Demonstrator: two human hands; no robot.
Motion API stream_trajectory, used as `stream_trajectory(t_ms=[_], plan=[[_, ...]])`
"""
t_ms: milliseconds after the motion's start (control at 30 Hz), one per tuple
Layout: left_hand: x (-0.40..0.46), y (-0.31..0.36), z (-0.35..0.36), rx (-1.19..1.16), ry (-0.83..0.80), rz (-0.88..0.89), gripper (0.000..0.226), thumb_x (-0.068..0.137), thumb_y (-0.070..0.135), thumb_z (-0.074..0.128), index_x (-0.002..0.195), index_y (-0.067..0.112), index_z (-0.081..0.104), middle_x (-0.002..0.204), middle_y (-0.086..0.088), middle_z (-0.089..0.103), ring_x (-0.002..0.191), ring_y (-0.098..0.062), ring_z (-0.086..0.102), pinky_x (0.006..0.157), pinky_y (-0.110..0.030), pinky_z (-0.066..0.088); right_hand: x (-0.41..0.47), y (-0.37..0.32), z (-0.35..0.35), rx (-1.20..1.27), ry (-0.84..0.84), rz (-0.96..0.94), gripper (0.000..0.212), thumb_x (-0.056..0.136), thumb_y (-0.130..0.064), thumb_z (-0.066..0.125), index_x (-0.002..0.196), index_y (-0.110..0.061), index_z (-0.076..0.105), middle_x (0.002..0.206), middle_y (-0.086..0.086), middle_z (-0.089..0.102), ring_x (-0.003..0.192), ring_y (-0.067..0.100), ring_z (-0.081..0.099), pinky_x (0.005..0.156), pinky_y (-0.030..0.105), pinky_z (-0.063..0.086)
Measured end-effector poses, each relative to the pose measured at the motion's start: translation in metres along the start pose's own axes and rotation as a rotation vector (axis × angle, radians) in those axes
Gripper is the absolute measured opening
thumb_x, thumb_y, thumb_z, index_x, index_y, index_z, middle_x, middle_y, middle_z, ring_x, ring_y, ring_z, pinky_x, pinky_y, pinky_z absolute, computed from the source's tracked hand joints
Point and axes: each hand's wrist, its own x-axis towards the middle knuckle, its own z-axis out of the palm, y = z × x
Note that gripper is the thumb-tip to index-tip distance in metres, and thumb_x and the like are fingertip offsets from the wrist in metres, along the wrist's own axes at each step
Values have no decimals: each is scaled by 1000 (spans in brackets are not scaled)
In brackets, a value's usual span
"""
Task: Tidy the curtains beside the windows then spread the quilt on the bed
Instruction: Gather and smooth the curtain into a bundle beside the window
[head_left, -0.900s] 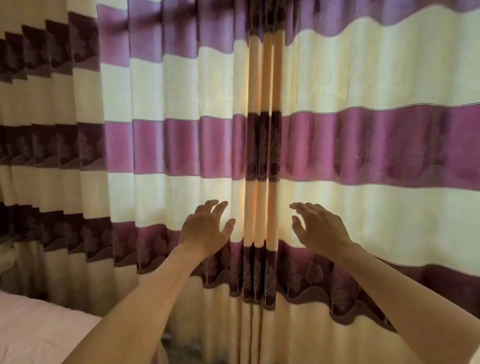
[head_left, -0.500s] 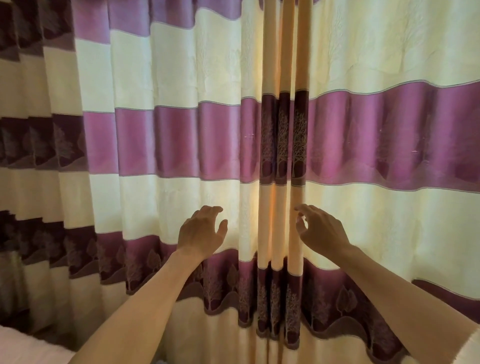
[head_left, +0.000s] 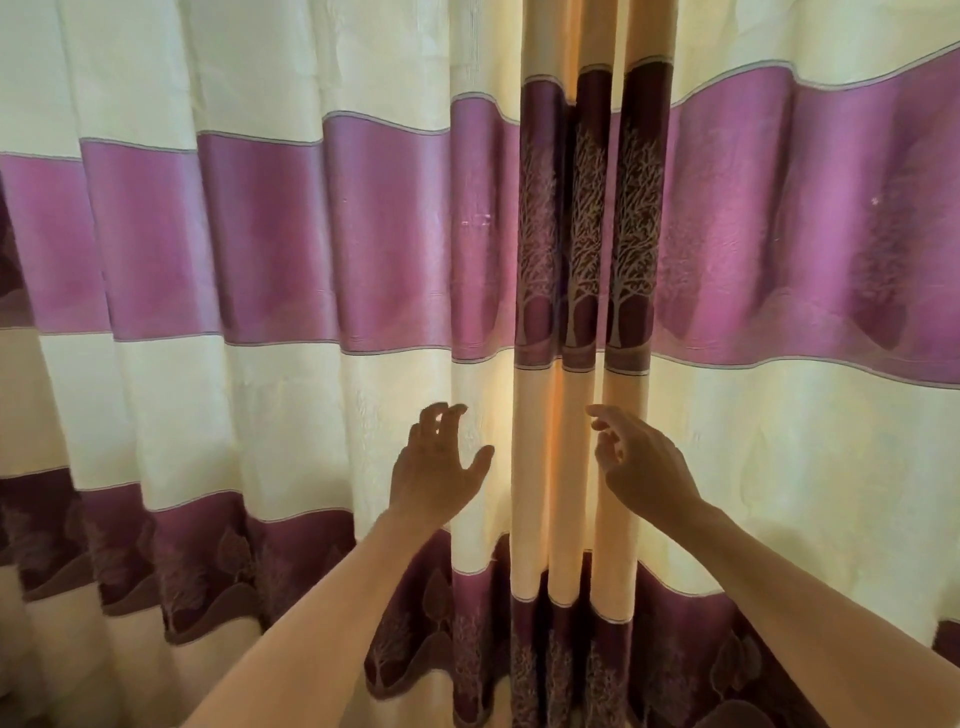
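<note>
Cream and purple striped curtains fill the whole view. The left curtain panel (head_left: 260, 249) and the right curtain panel (head_left: 810, 239) meet at a bunch of narrow folds (head_left: 576, 441) in the middle. My left hand (head_left: 436, 467) is raised just left of those folds, fingers spread and curled, holding nothing. My right hand (head_left: 639, 462) hovers just right of the folds, fingers apart, close to the cloth or touching it; no grip on the fabric shows. Neither the bed nor the quilt is in view.
Light glows orange through the gap between the middle folds. The curtain hems, dark purple with tree and leaf patterns, hang below my forearms.
The view has closed in on the curtains and shifted right, and the pink bed corner at lower left has left the frame. Both hands have come closer to the middle folds.
</note>
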Motion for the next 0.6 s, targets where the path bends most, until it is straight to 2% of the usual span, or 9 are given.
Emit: stream_trajectory(t_ms=[100, 200, 267, 333, 400, 467, 500, 533, 600], plan=[[49, 11, 39, -29, 124, -32, 95, 75, 71, 50, 149, 23, 15, 159, -8, 5, 145, -28, 14, 111, -52, 28, 26, 28, 22, 14, 65, -76, 34, 91, -8, 52, 125, -15, 53, 122, 4, 64, 99, 24, 67, 87, 38, 52], [98, 26, 73, -34, 126, -94, 125, 53, 94, 30, 149, 25, -10, 158, -10, -15, 146, -34, -7, 113, -58, 10, 57, 54, 39, 10, 179, -248, 36, 85, -3, 54, 119, -13, 54, 110, 8, 69, 84, 24, 71, 76, 29, 50], [124, 33, 91, -83, 119, -152, 126, 54, 90, 41, 148, 25, -13, 157, -11, -20, 145, -37, -9, 111, -62, 10, 76, 66, 51, 37, 208, -321, 38, 81, -1, 52, 117, -14, 50, 105, 10, 70, 83, 23, 70, 75, 26, 49], [142, 32, 102, -204, 143, -184, 123, 62, 72, 62, 148, 23, -12, 157, -13, -16, 145, -41, 2, 107, -62, 25, 93, 70, 61, 77, 230, -397, 39, 81, 1, 49, 117, -13, 47, 106, 12, 67, 87, 24, 67, 76, 31, 57], [154, 22, 103, -353, 144, -239, 111, 74, 51, 69, 150, 21, -5, 158, -18, 6, 137, -45, 29, 98, -55, 42, 104, 67, 73, 91, 234, -477, 38, 82, 0, 43, 118, -11, 47, 108, 14, 65, 92, 25, 64, 71, 36, 59], [166, 2, 102, -422, 149, -295, 70, 86, 30, 65, 144, 15, 28, 137, -24, 49, 119, -44, 51, 93, -46, 46, 114, 62, 90, 110, 198, -539, 41, 83, -2, 42, 124, -11, 44, 114, 16, 62, 101, 26, 60, 74, 34, 58], [169, -8, 100, -396, 160, -318, 44, 90, 25, 59, 129, 9, 49, 120, -25, 61, 110, -43, 57, 89, -42, 46, 119, 57, 99, 118, 173, -543, 44, 84, -3, 42, 127, -11, 40, 121, 16, 59, 108, 26, 58, 80, 33, 57], [173, -18, 98, -352, 180, -340, 29, 92, 23, 53, 112, 2, 58, 108, -25, 65, 104, -42, 59, 85, -41, 46, 125, 52, 108, 137, 157, -527, 46, 85, -5, 41, 131, -12, 37, 127, 16, 55, 116, 26, 54, 88, 30, 53], [177, -41, 93, -272, 229, -371, 31, 95, 23, 45, 105, -2, 60, 104, -26, 65, 103, -41, 58, 84, -42, 44, 140, 42, 129, 181, 157, -471, 48, 86, -11, 40, 134, -9, 36, 135, 19, 50, 126, 27, 47, 102, 26, 39]])
